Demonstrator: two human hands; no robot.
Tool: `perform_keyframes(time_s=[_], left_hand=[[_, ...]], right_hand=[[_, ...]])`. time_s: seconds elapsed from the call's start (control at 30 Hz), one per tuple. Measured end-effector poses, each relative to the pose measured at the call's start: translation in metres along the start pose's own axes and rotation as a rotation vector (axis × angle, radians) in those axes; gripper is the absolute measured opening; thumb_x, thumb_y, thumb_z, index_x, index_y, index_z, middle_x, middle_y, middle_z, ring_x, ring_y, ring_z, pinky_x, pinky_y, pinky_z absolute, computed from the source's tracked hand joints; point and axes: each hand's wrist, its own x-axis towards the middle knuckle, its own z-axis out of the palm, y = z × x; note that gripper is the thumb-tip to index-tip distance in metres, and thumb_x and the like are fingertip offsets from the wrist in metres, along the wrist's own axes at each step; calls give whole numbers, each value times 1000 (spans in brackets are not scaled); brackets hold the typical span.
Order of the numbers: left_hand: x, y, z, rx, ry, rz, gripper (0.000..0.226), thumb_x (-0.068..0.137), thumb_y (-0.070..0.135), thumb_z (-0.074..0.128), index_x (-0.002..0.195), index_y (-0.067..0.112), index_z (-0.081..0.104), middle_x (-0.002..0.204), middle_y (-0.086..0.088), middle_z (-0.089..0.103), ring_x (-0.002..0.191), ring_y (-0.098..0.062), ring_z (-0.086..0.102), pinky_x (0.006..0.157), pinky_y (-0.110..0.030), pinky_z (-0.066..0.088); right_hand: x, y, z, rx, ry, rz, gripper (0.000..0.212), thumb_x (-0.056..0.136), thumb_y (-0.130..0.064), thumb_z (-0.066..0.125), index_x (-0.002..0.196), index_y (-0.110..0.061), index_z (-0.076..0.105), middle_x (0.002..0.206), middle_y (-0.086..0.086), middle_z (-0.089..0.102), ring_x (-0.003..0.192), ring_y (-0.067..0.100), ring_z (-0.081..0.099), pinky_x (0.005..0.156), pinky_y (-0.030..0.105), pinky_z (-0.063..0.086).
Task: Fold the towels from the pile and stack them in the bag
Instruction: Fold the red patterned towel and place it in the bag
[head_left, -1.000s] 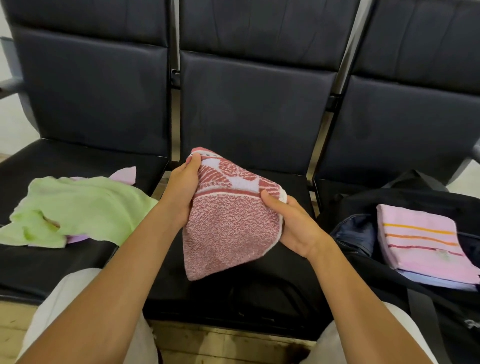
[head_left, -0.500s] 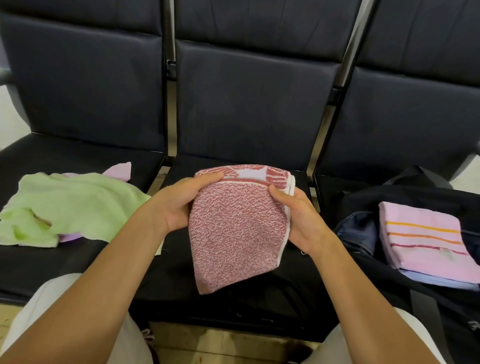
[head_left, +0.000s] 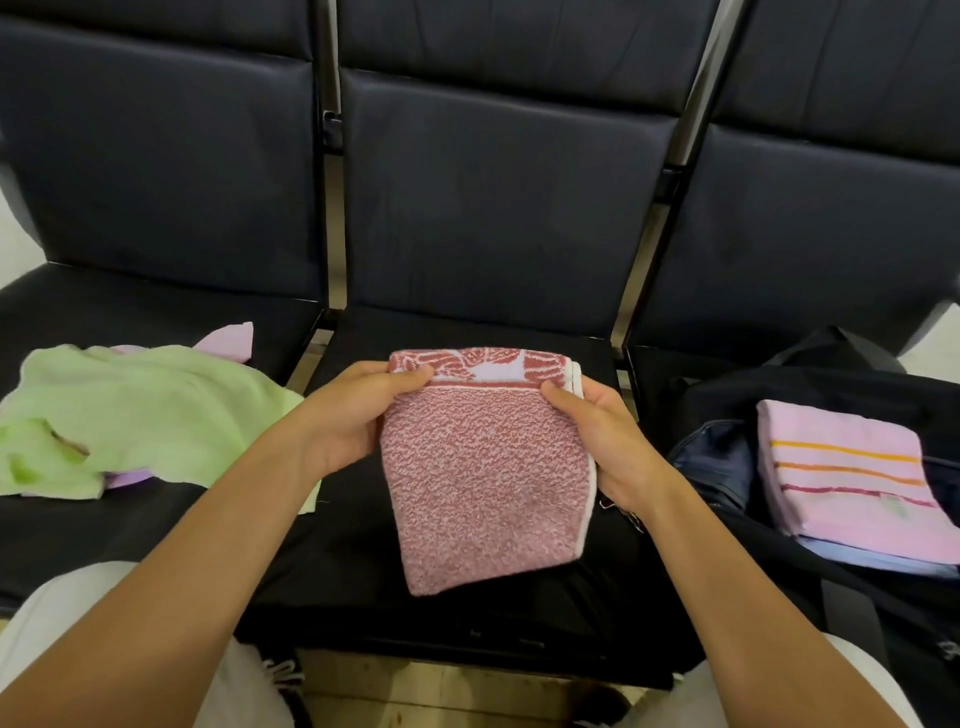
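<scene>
I hold a folded red-and-white patterned towel over the middle seat. My left hand grips its upper left corner and my right hand grips its upper right edge. The towel hangs down flat between them. A pile with a light green towel over a lilac one lies on the left seat. On the right seat an open black bag holds a folded pink striped towel on top of a light blue one.
Three dark padded seats joined by metal posts form the row in front of me. A dark blue cloth sits in the bag's left part. My knees in light trousers are at the bottom corners, with wooden floor between them.
The towel has been levelled and squared: its top edge was tilted up to the left a second ago and now lies horizontal. Both hands have shifted to its upper corners.
</scene>
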Motion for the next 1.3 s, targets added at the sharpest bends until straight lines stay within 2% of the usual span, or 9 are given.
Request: perform_keyframes(time_s=[0.13, 0.23, 0.33, 0.47, 0.77, 0.9, 1.07, 1.2, 1.3], left_hand=[[0, -4, 6, -301, -60, -118, 32, 81, 19, 69, 113, 11, 70, 96, -11, 72, 84, -20, 68, 70, -33, 52], [1, -7, 9, -400, -118, -117, 38, 77, 15, 69, 114, 6, 69, 101, -14, 73, 87, -21, 71, 77, -34, 54], [3, -7, 7, -331, -131, -130, 39, 82, 13, 67, 120, 5, 64, 114, -15, 70, 101, -24, 68, 87, -36, 52], [6, -8, 7, -144, -89, -100, 30, 91, 17, 62, 120, 9, 65, 115, -11, 70, 103, -22, 67, 84, -34, 52], [6, -5, 9, -193, -53, -124, 26, 91, 8, 60, 116, 11, 64, 102, -12, 74, 93, -24, 70, 77, -36, 52], [7, -5, 9, -228, -45, -47, 31, 90, 0, 58, 115, 15, 65, 105, -11, 74, 95, -24, 71, 77, -36, 54], [7, -7, 10, -243, -47, 98, 29, 90, -7, 52, 104, 11, 70, 101, -9, 73, 95, -22, 67, 86, -35, 51], [6, -9, 11, -224, -59, 233, 18, 90, -2, 57, 96, 8, 70, 96, -7, 73, 89, -19, 67, 79, -32, 53], [4, -10, 11, -191, -88, 319, 18, 91, 6, 58, 91, 12, 75, 98, -8, 74, 85, -17, 70, 71, -28, 58]], right_hand=[[2, 1, -1, 11, 88, 9, 18, 102, -20, 53, 110, -17, 68, 97, 5, 76, 81, 16, 73, 67, 27, 57], [1, 0, -2, 103, 107, 39, 21, 100, -20, 56, 116, -13, 67, 102, 9, 75, 88, 21, 73, 73, 31, 57], [1, -4, -4, 223, 87, 119, 28, 98, -20, 57, 123, -9, 64, 113, 15, 72, 99, 29, 71, 84, 39, 56], [-1, -7, -8, 306, 60, 229, 30, 95, -26, 59, 119, -10, 66, 109, 15, 73, 98, 29, 69, 93, 44, 52], [-2, -4, -12, 142, -10, 177, 28, 96, -12, 60, 123, -12, 64, 112, 13, 73, 95, 25, 73, 81, 37, 56], [-1, -4, -11, 151, -13, 147, 26, 98, -12, 57, 123, -15, 63, 112, 12, 74, 95, 25, 73, 81, 37, 57], [-2, -4, -11, 179, -41, 65, 23, 98, -9, 55, 116, -15, 68, 102, 8, 75, 84, 19, 72, 76, 32, 58], [-2, -2, -11, 193, -48, 43, 23, 100, -4, 49, 106, -13, 70, 90, 7, 75, 72, 16, 70, 63, 27, 58], [-1, 1, -13, 184, -42, -1, 28, 101, -4, 47, 102, -13, 73, 98, 9, 75, 81, 19, 71, 72, 33, 60]])
